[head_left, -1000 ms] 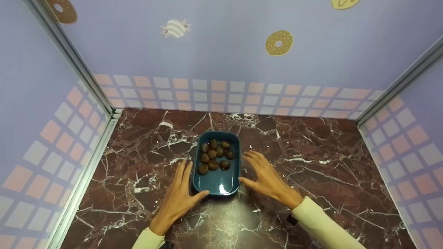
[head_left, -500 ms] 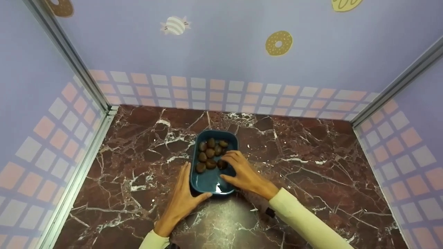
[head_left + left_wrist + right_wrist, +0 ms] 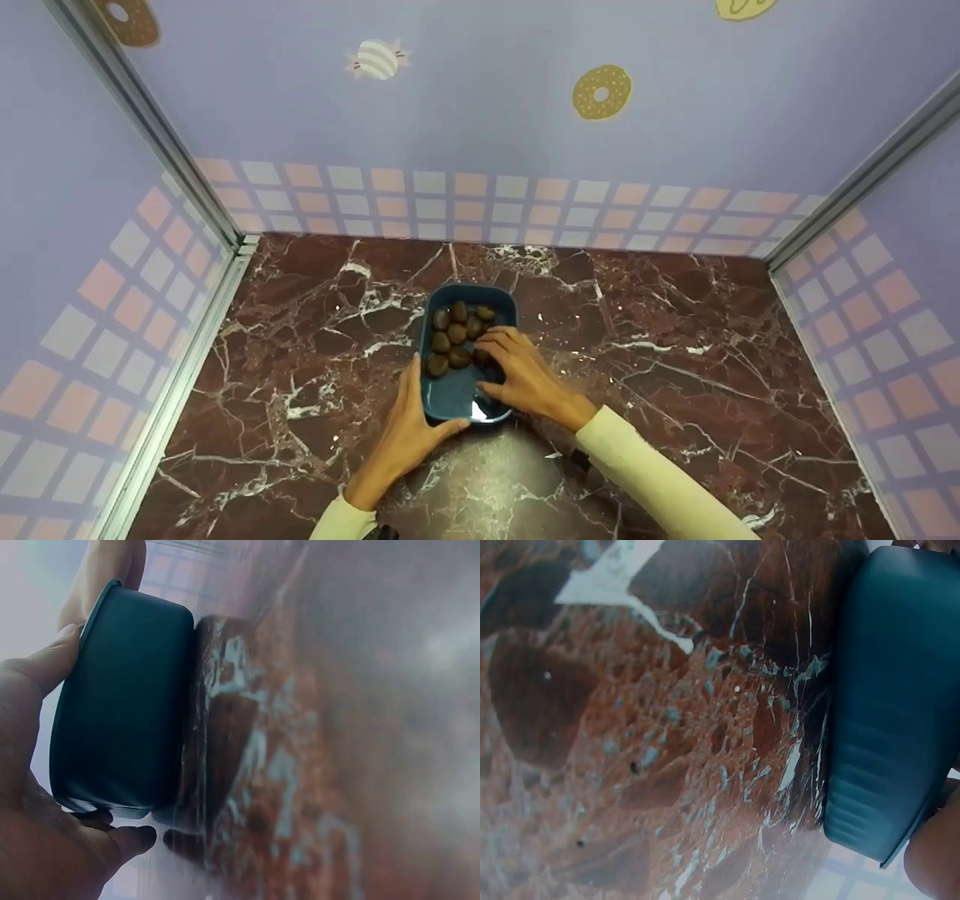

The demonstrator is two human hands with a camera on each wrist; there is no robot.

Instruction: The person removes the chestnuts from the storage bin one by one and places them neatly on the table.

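Observation:
A deep teal rectangular dish [image 3: 459,397] with rounded corners holds several brown chestnuts [image 3: 457,334], mostly towards its far and left parts. My left hand [image 3: 409,435] lies at the dish's near left corner, fingers straight along the left side and thumb along the near rim. In the left wrist view this hand [image 3: 30,720] touches the dish's wall [image 3: 124,705]. My right hand [image 3: 525,375] reaches over the right rim, fingertips bent down at a chestnut and thumb apart from them. Part of that chestnut is hidden under the fingers. The right wrist view shows the dish's outer wall [image 3: 892,712].
The dish stands on a dark red marbled tabletop [image 3: 675,337] with white veins. A lilac back wall [image 3: 487,127] with pink and white squares rises behind it. Side walls with metal corner strips [image 3: 165,150] bound the table left and right.
My right hand has moved left from beside the dish to over its right half, covering some chestnuts. My left hand has shifted slightly right, its thumb further along the near rim.

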